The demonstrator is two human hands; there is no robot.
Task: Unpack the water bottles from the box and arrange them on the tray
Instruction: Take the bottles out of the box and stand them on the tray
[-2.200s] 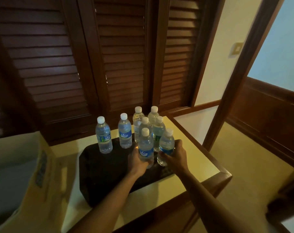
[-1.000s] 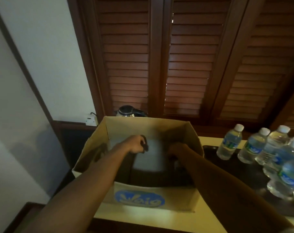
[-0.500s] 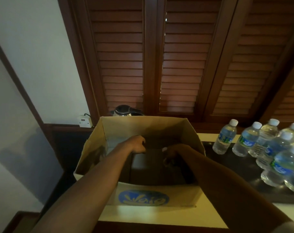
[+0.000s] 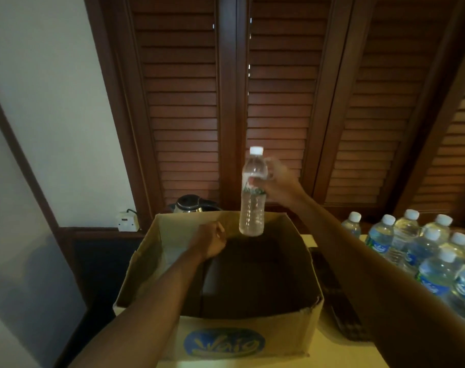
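Note:
An open cardboard box with a blue oval logo stands in front of me. My right hand grips a clear water bottle with a white cap by its upper half and holds it upright above the box's far side. Lower down, my left hand is curled inside the box near its back left; whether it holds anything is hidden. Several capped bottles stand close together on the dark tray to the right of the box.
Behind the box sit a kettle and a white wall plug. Dark louvred wooden doors fill the background. The pale tabletop shows between box and tray.
Both hands left the bottles on the tray and reached into the box. Since then my right hand has lifted one bottle up out of the box; the left hand stays low inside.

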